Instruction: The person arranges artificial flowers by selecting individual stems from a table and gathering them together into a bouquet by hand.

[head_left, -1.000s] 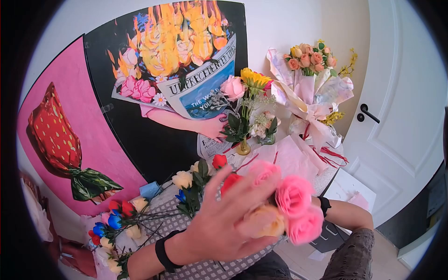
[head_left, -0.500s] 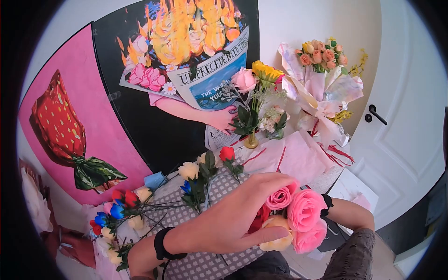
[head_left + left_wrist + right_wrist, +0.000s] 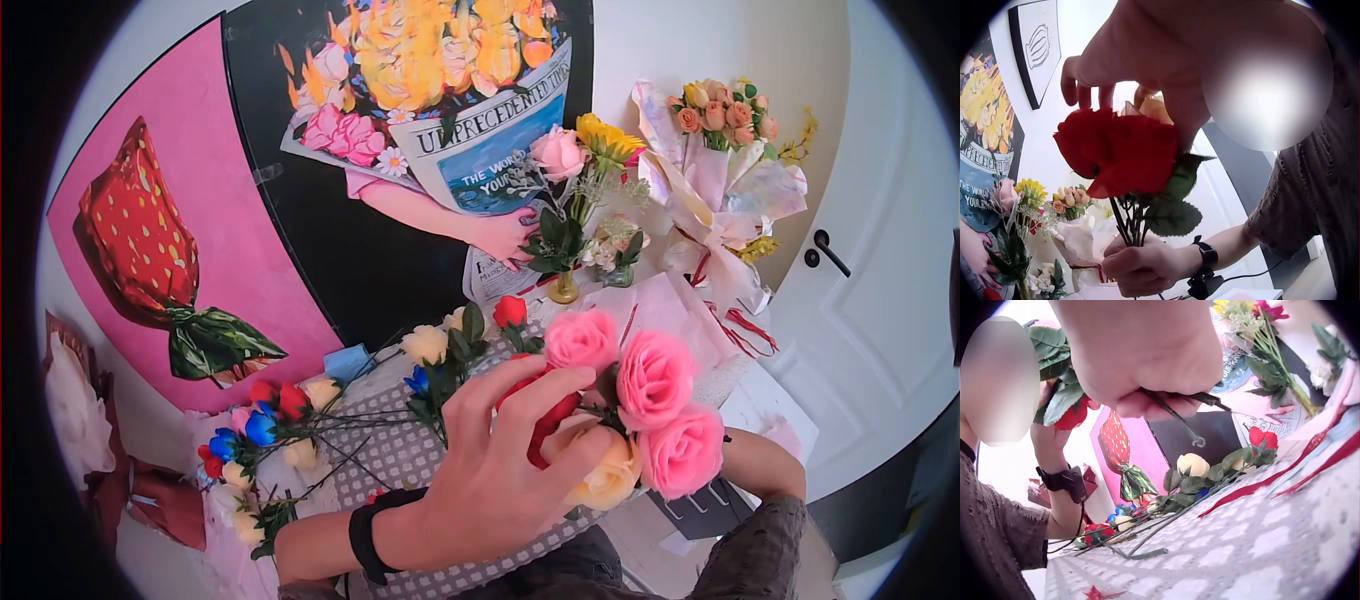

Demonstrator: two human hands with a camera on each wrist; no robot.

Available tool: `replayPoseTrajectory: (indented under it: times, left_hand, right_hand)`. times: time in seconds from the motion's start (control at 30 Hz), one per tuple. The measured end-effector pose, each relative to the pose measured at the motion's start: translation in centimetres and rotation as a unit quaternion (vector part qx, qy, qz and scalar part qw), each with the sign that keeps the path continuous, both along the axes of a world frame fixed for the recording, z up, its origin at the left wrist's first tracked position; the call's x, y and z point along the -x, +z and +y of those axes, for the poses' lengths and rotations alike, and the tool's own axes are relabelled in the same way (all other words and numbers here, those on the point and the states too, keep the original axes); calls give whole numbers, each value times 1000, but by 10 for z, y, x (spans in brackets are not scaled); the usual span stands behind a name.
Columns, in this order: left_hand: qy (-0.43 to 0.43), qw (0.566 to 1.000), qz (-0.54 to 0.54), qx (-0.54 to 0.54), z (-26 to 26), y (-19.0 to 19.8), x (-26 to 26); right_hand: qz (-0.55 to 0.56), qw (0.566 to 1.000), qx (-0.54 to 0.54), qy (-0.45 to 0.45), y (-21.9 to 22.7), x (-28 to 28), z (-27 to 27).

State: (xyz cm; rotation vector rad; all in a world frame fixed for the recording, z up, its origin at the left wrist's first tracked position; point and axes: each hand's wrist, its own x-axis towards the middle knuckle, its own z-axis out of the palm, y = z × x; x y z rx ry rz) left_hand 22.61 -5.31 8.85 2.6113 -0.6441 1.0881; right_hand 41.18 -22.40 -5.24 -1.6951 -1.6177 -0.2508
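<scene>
My right hand (image 3: 1141, 265) grips a bunch of stems (image 3: 1127, 222) just below the leaves, its fingers curled round them. Cut stem ends (image 3: 1194, 440) poke out under the fist in the right wrist view. Three pink roses (image 3: 655, 380), a cream-yellow rose (image 3: 610, 475) and a red rose (image 3: 1119, 150) crown the bunch. Over the red and cream-yellow blooms hovers my left hand (image 3: 510, 470), fingers loosely bent and spread, fingertips right at the petals. In the head view the blooms hide my right hand.
Loose roses in cream (image 3: 425, 345), red and blue lie along the patterned cloth (image 3: 390, 440) on the left. Behind stand a small vase of flowers (image 3: 563, 288) and a wrapped bouquet (image 3: 720, 195). Pink wrapping paper (image 3: 665, 310) and red ribbon (image 3: 745, 330) lie at the back right.
My left hand first drew in over the blooms, then lifted and spread its fingers, uncovering more of the red rose. The bunch sits higher and further right in the head view, which has shifted.
</scene>
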Motion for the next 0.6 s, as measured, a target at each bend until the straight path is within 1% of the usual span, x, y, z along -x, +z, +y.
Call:
replayPoseTrajectory:
  times: [0.03,0.07,0.13,0.2,0.27,0.3,0.33,0.4,0.43,0.5,0.6]
  left_hand:
    - [-13,1000,-17,18,0,-1,0]
    - [-26,998,-35,35,1,-3,1]
    - [-33,998,-27,45,5,-7,3]
    - [-41,997,-20,54,11,-9,6]
    - [-41,999,-22,13,18,-9,8]
    - [-38,999,-22,13,22,-10,9]
    - [-41,999,-33,1,26,-12,9]
    - [-39,998,-45,-11,31,-11,10]
    - [-33,997,-59,-32,33,-8,11]
    - [-23,996,-73,-52,35,-8,15]
    - [15,976,-178,-126,30,-18,19]
  right_hand:
    - [6,1000,0,-7,-13,4,-2]
    - [11,1000,-1,-14,0,0,15]
    - [23,999,-1,-28,-5,1,-3]
    - [33,999,-3,-42,-4,3,-4]
    - [45,997,-5,-57,-5,10,-2]
    - [51,997,-6,-63,-3,13,-23]
    - [57,996,-7,-69,-4,10,-9]
    - [68,995,-8,-79,6,8,-1]
    - [72,994,-9,-85,-1,12,-11]
    - [82,992,-9,-96,3,13,-7]
    - [97,988,-9,-117,11,16,2]
